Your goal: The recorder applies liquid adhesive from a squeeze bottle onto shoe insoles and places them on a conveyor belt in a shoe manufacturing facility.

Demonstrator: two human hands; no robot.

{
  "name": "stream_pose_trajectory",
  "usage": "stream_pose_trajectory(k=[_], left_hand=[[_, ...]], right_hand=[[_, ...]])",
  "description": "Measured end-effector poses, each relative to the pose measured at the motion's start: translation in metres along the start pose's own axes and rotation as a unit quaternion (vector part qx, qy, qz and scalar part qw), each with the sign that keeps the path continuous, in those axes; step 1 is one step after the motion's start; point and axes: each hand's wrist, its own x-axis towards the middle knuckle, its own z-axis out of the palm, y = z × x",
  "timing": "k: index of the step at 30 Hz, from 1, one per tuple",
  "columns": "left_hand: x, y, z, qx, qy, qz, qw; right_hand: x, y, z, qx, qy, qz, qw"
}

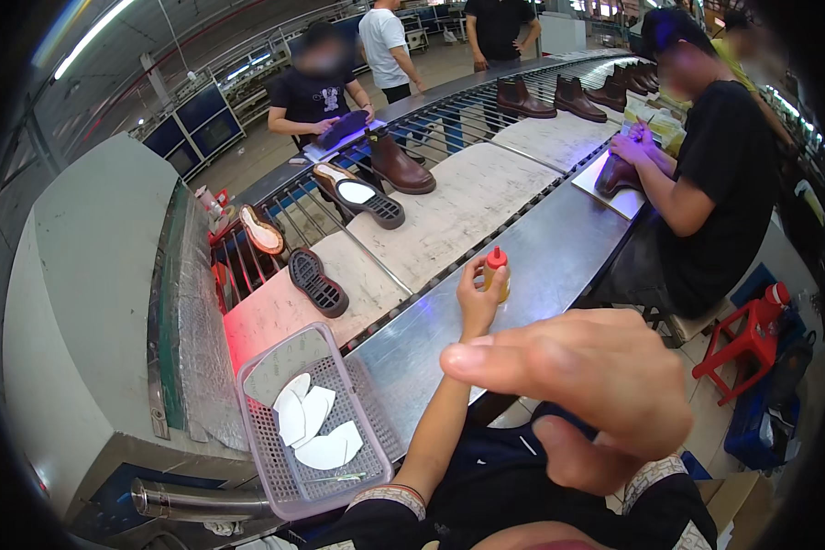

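Note:
My left hand (482, 298) is closed around a small squeeze bottle (497, 260) with a red cap and yellowish contents. It holds the bottle upright by the near edge of the metal worktop (545, 266). My right hand (596, 385) is raised close to the camera, large and slightly blurred. Its fingers are bent, its thumb is apart from them, and nothing shows between them. Left of my left forearm is a light purple plastic basket (247, 385), with white curved cut pieces (313, 417) in it.
A curved roller conveyor with pale boards (449, 215) carries brown boots (399, 163), a black sole (317, 282) and a sole with a white insert (357, 194). A grey machine (92, 275) stands left. Co-workers (715, 174) handle footwear. A red stool (738, 344) is right.

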Motion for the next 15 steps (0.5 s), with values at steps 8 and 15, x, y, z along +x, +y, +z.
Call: stream_pose_trajectory(k=[8,15], left_hand=[[0.001,-0.004,-0.005,0.009,-0.012,-0.005,1.000],[0.001,-0.010,-0.010,0.007,-0.015,-0.007,1.000]], right_hand=[[0.007,-0.016,0.044,0.209,0.195,-0.128,0.950],[0.000,-0.012,0.012,0.385,-0.077,-0.049,0.918]])
